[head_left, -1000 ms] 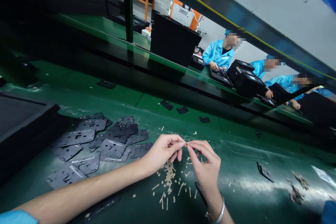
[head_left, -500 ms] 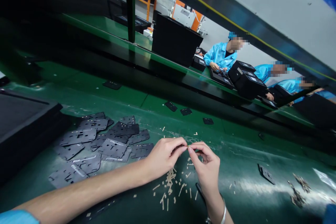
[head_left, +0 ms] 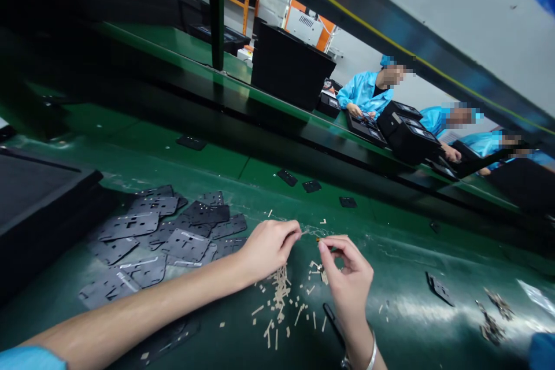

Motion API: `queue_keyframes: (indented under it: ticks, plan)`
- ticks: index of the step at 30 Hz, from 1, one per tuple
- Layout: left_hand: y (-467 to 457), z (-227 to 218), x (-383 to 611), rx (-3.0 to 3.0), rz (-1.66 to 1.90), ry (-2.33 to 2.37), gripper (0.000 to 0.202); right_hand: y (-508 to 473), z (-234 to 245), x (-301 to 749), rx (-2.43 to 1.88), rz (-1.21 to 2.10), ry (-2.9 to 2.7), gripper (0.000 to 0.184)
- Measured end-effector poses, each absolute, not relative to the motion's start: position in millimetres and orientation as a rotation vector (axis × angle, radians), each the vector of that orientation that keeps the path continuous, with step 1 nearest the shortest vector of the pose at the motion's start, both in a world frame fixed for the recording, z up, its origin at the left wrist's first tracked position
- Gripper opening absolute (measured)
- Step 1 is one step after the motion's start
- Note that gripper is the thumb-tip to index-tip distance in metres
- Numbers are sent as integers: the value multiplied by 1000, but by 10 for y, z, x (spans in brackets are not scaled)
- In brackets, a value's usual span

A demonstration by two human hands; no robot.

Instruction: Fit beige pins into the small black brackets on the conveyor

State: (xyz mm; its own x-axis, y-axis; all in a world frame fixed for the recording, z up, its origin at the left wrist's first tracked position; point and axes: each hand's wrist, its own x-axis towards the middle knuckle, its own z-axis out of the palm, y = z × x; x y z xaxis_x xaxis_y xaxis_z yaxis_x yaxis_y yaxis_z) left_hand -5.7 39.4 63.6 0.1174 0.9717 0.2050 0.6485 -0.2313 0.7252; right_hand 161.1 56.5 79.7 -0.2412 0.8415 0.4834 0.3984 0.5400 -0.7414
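Observation:
My left hand (head_left: 271, 251) is closed in a pinch above the green work surface, with a thin pale strip (head_left: 304, 232) sticking out past its fingertips. To its right, my right hand (head_left: 349, 272) pinches a small part with an orange-gold end (head_left: 318, 239); most of that part is hidden by the fingers. A gap separates the fingertips of the two hands. Below them lies a scatter of small beige backing pieces (head_left: 281, 289). Partly under my right wrist is a slim dark tool (head_left: 332, 318), its kind unclear.
Left of my hands lies a loose pile of thin black plates (head_left: 186, 244), beside a large black box (head_left: 41, 208). One black plate (head_left: 440, 288) and small clusters of metallic-looking parts (head_left: 492, 324) are at right. Across the line, co-workers in blue (head_left: 366, 92) sit among black trays.
My hands have moved apart, the left slightly left and the right slightly right and down. A pale strip now shows at the left fingertips. The small plates at the back have shifted right.

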Motion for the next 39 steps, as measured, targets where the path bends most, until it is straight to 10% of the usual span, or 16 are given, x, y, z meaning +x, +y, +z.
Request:
queue_keyframes:
  ticks: [14, 39]
  plan:
    - [256, 816, 39, 1434, 1160, 1094, 20, 513, 795, 1599, -697, -123, -2215, 23]
    - [367, 631, 36, 1090, 1232, 857, 23, 584, 892, 1670, -991, 346, -2259, 15]
